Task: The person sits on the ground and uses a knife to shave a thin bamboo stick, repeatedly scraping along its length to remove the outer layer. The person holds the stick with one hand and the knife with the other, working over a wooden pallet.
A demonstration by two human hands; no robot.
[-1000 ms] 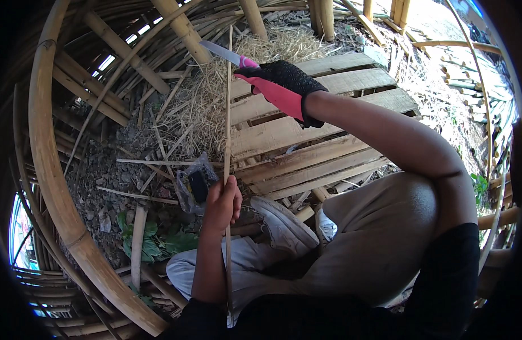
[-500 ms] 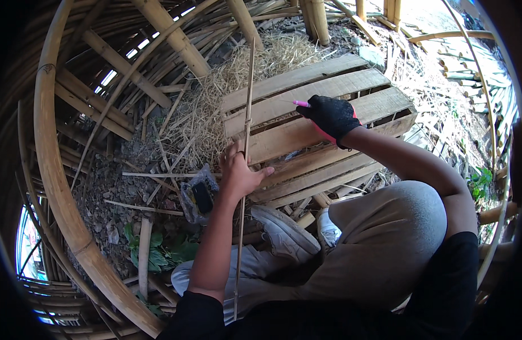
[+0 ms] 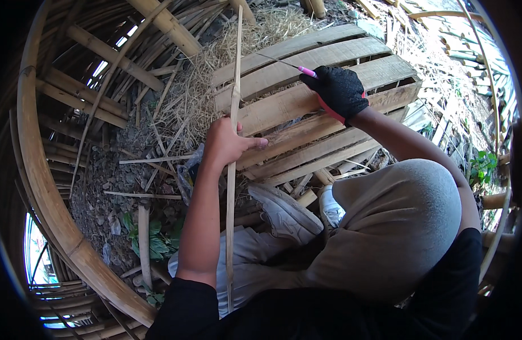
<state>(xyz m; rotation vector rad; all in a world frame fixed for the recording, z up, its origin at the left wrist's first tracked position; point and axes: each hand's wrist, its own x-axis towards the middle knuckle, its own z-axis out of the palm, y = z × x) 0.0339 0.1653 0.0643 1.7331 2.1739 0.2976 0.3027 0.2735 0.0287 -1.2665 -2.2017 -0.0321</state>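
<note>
Two hands, one bamboo strip [image 3: 233,113]: our bare left hand [image 3: 227,141] grips it mid-length, its long axis running away from us over the wooden pallet [image 3: 329,113]. To its right, our gloved right hand [image 3: 337,90] clasps a pink-handled knife [image 3: 289,63].

Daylight was strong at the upper right, washing out the pale scattered bamboo litter [image 3: 442,39]. The left lay dimmer under the curved tan bamboo frame [image 3: 43,192], with bright gaps between slats. Fisheye bending warped the edges; dark vignette ringed everything. Focus stayed crisp, centre sharpest.
</note>
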